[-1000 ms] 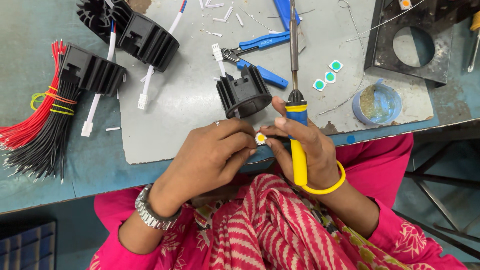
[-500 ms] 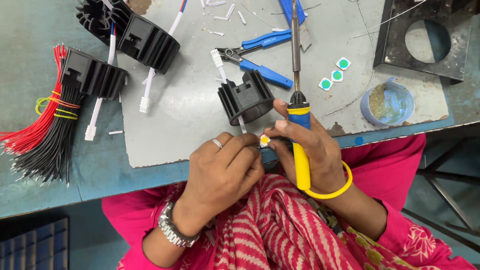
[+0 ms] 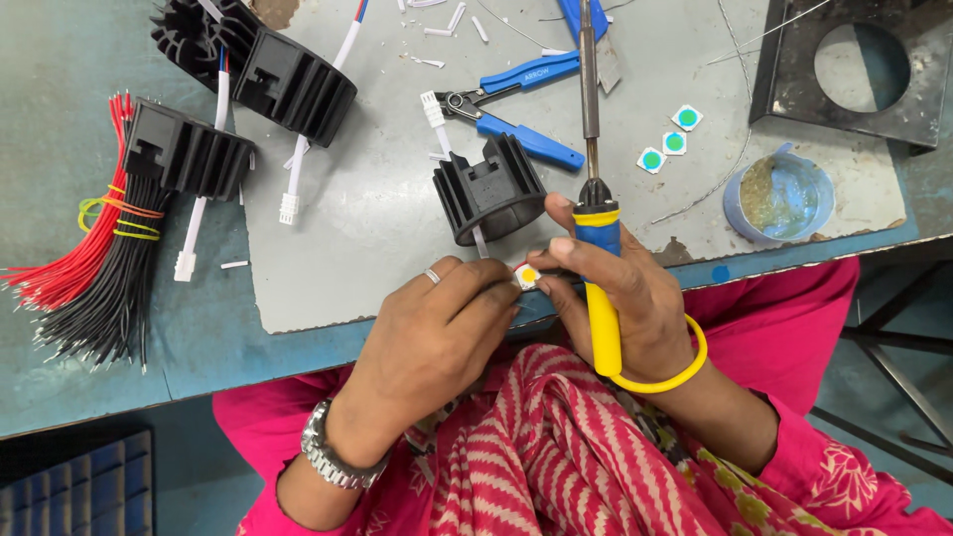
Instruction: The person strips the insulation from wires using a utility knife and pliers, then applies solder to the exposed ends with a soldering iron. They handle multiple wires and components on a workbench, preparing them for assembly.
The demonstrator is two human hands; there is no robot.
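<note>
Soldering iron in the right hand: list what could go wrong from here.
1. The right hand grips the soldering iron while also pinching the small square chip with the left hand; the iron could swing or the chip slip.
2. The iron's tip points toward the blue-handled pliers and white wire scraps; it might scorch them.
3. The black heat sink sits close to the fingers and may get knocked.

Small LED chip between both hands, soldering iron in right hand.
</note>
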